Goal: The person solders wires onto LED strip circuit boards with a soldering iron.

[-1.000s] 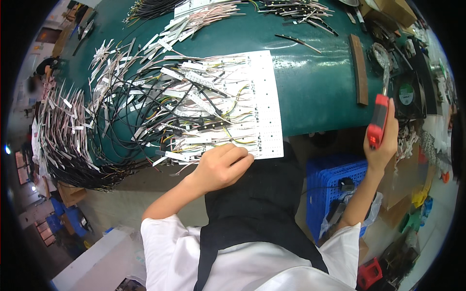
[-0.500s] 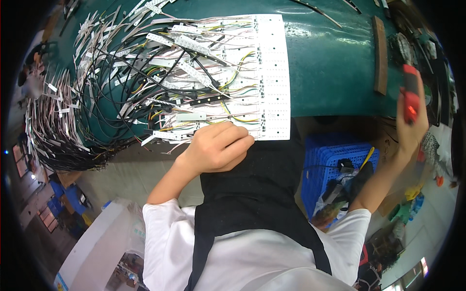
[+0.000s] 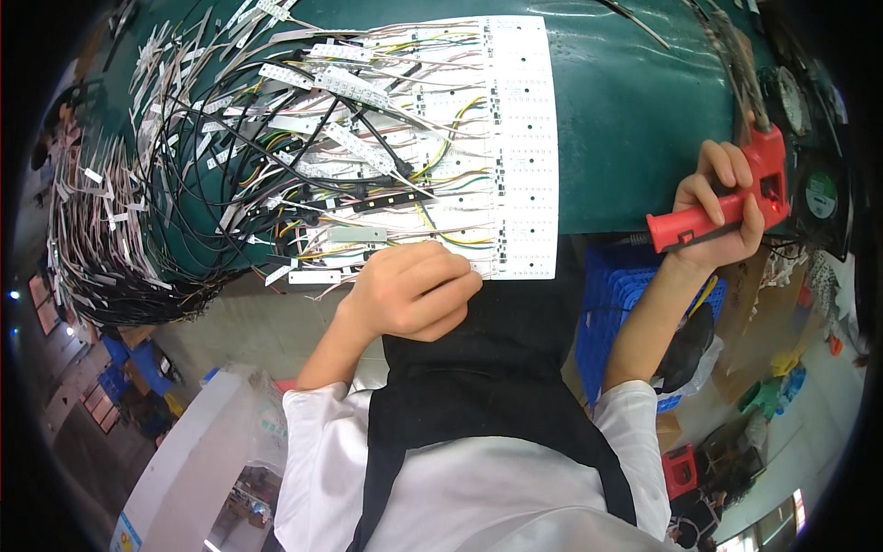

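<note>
A white circuit board panel [image 3: 531, 198] lies on the green table, with rows of small parts and thin coloured wires [image 3: 451, 138] running left from it. My left hand [image 3: 416, 290] is closed at the panel's near edge, fingers bent and pinching the edge; the fingertips are partly hidden. To the right of the panel, my right hand [image 3: 722, 207] grips a red pistol-shaped tool [image 3: 704, 219] by its handle. The handle points left, and a dark, blurred part rises from the tool's far end. The tool is apart from the panel.
Black cables and white light strips [image 3: 354, 87] pile up over the panel's left side. A thick bundle of wires [image 3: 129, 290] hangs off the green table [image 3: 616, 138] at left. Below the table's right side stands a blue crate [image 3: 602, 313]. A dark round reel [image 3: 820, 195] sits at far right.
My right hand has come left and nearer with the red tool, which has turned so its handle points left. My left hand stays at the panel's near edge. The panel appears slightly lower.
</note>
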The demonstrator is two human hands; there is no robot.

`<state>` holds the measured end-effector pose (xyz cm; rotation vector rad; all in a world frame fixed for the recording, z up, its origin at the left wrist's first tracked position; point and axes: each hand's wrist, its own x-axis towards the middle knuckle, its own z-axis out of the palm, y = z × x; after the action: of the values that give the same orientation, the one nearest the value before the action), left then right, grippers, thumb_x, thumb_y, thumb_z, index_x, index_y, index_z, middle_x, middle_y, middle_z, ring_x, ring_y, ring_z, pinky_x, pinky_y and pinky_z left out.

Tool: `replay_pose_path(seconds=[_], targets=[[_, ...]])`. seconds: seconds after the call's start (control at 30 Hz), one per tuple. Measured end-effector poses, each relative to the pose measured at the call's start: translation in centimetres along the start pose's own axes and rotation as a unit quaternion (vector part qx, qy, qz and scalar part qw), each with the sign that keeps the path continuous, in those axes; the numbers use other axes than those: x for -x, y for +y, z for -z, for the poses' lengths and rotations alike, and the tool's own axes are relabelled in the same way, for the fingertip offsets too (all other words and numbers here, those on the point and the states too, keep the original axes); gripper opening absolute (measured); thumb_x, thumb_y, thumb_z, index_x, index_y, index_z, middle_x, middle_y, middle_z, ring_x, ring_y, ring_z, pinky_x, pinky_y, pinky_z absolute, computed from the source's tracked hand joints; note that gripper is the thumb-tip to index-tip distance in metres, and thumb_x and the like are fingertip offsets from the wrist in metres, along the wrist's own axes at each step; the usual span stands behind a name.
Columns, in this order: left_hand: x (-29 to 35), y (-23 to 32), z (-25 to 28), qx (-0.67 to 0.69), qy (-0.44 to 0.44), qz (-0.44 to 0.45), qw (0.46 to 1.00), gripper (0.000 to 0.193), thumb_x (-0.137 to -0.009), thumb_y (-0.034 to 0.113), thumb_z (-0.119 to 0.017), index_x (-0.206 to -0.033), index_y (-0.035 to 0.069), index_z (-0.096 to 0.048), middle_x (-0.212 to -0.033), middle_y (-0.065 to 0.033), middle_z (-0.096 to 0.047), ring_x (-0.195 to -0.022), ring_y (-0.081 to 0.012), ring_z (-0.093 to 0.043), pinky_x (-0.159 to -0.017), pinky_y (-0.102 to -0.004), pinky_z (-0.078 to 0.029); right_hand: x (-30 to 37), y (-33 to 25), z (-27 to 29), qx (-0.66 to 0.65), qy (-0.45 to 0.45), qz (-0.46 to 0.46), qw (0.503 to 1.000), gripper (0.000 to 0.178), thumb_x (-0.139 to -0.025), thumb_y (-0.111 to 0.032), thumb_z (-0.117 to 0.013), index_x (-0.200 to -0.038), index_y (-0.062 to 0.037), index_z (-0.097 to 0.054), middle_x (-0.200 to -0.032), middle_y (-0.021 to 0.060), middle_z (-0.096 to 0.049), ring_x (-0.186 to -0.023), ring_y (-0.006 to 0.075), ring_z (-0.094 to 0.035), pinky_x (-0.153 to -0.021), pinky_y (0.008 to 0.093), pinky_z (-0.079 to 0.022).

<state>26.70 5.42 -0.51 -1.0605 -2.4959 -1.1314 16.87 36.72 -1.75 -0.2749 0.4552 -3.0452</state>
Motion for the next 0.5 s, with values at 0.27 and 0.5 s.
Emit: replay_pose_path(seconds=[0.27,0.5], targets=[[-0.29,-0.07,0.02,0.005,0.018,-0.013,1.000,0.020,-0.057,0.006,-0.066,-0.077,0.003,-0.065,-0.077,-0.0048,-0.059,-0.058,-0.0168,-0.057,-0.048,-0.0265,-0.047,0.86,0.36,-0.38,0.033,0.002,0.012,0.999,0.086,-0.079,-0.002,-0.059,-0.149,0.0008,-0.011,-0.090,0.0057,-0.046,-0.085,0.0157,-0.040,-0.063,0.0216,-0.047],[-0.48,-0.11,0.08,0.008,0.017,-0.018,1.000,0.018,-0.060,0.006,-0.065,-0.077,0.002,-0.066,-0.077,-0.0055,-0.059,-0.059,-0.0168,-0.059,-0.050,-0.0262,-0.049,0.86,0.53,-0.39,0.029,0.014,0.028,0.999,0.087,-0.077,0.000,-0.060,-0.149,0.0023,-0.012,-0.088,0.0056,-0.047,-0.083,0.0152,-0.042,-0.064,0.0217,-0.047]])
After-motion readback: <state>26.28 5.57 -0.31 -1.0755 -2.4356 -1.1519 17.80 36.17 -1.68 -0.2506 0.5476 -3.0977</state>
